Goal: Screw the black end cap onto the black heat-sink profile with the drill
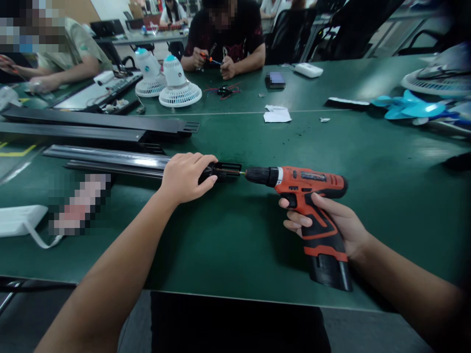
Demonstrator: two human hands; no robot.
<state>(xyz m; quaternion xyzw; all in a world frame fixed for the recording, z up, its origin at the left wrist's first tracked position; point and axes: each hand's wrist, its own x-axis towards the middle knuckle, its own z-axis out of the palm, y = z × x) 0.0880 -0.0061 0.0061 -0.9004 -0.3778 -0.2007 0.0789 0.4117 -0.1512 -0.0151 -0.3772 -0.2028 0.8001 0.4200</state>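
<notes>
My right hand [331,220] is wrapped round the grip of an orange and black cordless drill [309,184], a finger by its trigger. The drill lies level and points left, its thin bit reaching the slotted end of a long black housing [110,159]. Whether the bit sits in a screw there I cannot tell. My left hand [189,177] grips that housing close to its slotted end, thumb and fingers round it. Part of the end is hidden under the fingers.
More long black panels [91,122] lie behind the housing. A blurred-out phone-like object [83,203] and a white device with a strap [22,220] are at the left. White fan parts [180,83], blue fan blades [412,105] and paper [277,114] lie farther back. Co-workers sit opposite.
</notes>
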